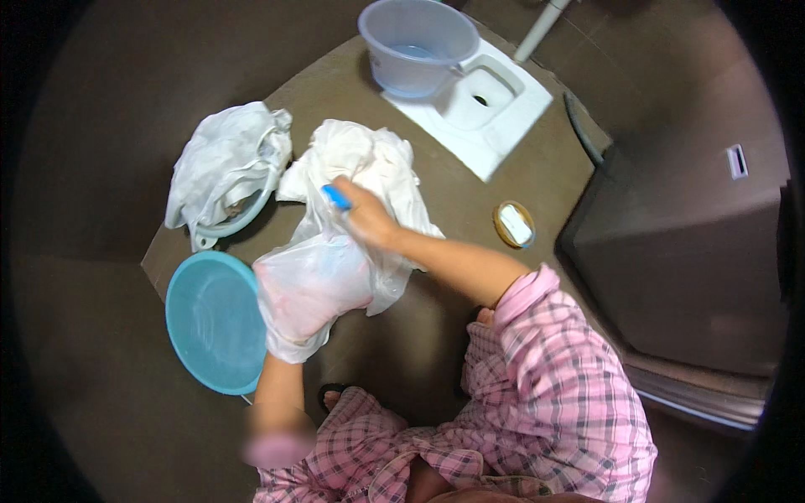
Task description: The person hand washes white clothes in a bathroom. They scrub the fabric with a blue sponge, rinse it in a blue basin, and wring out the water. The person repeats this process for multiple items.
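Observation:
My left forearm runs into a thin, wet white cloth, which covers the hand. Pinkish and pale blue patches show through the fabric, but the fingers cannot be made out. My right hand, slightly blurred, grips a small blue block just above the cloth's upper part. Whether the block is soap or a brush is unclear. Farther up, the bunched white fabric lies on the brown floor and seems to join the cloth over my left hand.
A teal plastic basin stands at left. Above it, white laundry overhangs a pale basin. A translucent tub holding water stands beside a white squat toilet. A soap dish and a dark appliance are at right.

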The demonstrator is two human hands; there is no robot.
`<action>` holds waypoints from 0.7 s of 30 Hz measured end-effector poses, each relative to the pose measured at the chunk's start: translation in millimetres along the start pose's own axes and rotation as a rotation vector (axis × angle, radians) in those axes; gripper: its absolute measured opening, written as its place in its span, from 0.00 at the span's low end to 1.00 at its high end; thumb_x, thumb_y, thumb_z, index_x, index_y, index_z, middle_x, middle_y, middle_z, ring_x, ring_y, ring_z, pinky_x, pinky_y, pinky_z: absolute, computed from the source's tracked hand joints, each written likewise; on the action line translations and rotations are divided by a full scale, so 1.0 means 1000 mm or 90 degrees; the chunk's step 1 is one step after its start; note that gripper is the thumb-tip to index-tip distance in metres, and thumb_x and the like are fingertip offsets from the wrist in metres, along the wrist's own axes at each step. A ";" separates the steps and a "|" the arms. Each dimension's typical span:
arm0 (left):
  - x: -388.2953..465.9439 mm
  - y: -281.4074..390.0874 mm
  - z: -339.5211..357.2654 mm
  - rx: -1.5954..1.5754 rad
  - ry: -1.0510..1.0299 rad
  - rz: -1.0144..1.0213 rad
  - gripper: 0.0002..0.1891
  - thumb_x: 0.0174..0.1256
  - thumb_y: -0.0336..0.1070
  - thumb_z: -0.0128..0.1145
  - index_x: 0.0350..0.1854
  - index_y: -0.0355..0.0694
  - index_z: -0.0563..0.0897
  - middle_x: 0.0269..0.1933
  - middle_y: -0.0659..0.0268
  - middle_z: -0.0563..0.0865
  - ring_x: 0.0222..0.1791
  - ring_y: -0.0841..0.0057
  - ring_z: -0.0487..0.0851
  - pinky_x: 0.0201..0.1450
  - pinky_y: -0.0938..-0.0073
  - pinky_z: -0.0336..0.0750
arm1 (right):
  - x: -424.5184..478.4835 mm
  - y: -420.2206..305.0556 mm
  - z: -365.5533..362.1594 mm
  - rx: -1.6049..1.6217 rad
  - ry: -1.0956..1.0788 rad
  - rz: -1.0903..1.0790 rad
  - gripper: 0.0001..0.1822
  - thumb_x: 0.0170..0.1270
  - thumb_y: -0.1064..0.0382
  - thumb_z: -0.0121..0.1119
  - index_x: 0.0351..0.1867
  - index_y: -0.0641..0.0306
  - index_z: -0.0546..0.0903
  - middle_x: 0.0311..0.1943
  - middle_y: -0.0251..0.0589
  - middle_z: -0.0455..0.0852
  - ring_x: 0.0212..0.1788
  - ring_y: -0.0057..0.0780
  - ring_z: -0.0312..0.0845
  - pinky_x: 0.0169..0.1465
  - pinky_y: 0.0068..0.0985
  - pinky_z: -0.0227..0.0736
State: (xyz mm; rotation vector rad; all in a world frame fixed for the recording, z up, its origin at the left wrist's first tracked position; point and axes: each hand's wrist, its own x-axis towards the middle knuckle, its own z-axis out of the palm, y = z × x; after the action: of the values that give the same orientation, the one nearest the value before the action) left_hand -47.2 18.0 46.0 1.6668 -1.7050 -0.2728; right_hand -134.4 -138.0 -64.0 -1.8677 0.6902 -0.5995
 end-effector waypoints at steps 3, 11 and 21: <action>-0.003 -0.002 0.004 -0.041 -0.007 -0.029 0.24 0.38 0.43 0.72 0.42 0.43 0.83 0.39 0.66 0.86 0.40 0.71 0.84 0.45 0.69 0.76 | -0.018 0.092 -0.084 -0.151 -0.016 0.156 0.16 0.52 0.63 0.52 0.44 0.63 0.73 0.42 0.54 0.79 0.43 0.50 0.76 0.47 0.39 0.69; 0.002 -0.012 0.020 0.044 -0.050 0.024 0.25 0.37 0.43 0.71 0.44 0.47 0.83 0.43 0.67 0.85 0.43 0.70 0.83 0.47 0.68 0.75 | -0.150 0.197 -0.241 -0.535 0.055 0.645 0.26 0.50 0.60 0.63 0.49 0.70 0.70 0.51 0.61 0.76 0.55 0.52 0.72 0.54 0.39 0.70; 0.012 -0.019 0.018 0.131 -0.072 0.090 0.25 0.34 0.47 0.71 0.41 0.48 0.84 0.39 0.68 0.86 0.39 0.68 0.84 0.43 0.68 0.76 | -0.152 0.196 -0.247 -0.718 -0.160 0.675 0.31 0.48 0.55 0.70 0.53 0.61 0.71 0.54 0.48 0.75 0.57 0.46 0.71 0.55 0.37 0.72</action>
State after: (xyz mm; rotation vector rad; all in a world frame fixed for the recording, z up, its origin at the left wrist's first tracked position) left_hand -42.2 -2.3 25.4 1.6928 -1.9822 -0.1285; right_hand -446.8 -254.2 -170.2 -2.0412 1.8770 0.8747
